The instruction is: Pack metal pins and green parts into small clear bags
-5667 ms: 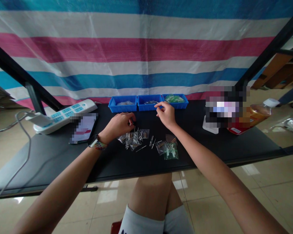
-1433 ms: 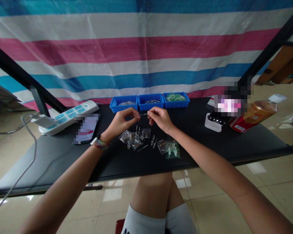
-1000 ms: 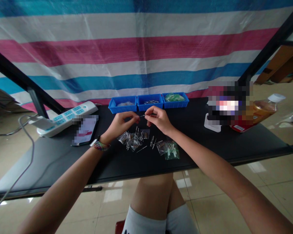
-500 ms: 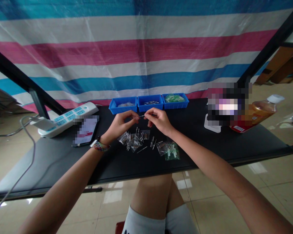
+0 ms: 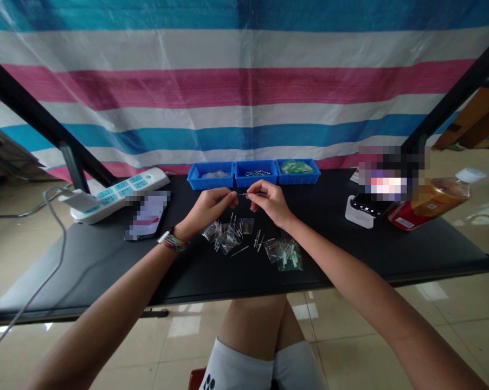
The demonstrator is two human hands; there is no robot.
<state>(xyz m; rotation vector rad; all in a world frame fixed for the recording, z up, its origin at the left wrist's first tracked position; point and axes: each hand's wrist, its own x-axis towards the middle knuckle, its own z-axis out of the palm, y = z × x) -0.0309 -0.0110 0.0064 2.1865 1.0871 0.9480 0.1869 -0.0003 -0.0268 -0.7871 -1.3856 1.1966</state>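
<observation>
**Slim metal pin (image 5: 242, 194) was pinched at both ends**

At six o'clock, white shorts (image 5: 250, 357) bore a dark mark (image 5: 209, 382). At centre, left hand (image 5: 214, 207) and right hand (image 5: 272, 204), fingertips closed, gripped the pin above the tabletop (image 5: 212, 279). At three, a bottle (image 5: 451, 195) showed a barcode (image 5: 403, 223), its lettering unreadable.

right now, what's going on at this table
Someone's left hand and right hand hold a thin metal piece between them, just above the black table. Small bags and loose metal pins lie nearer the table's front edge. Beyond the hands, three blue trays stand in a row.
</observation>
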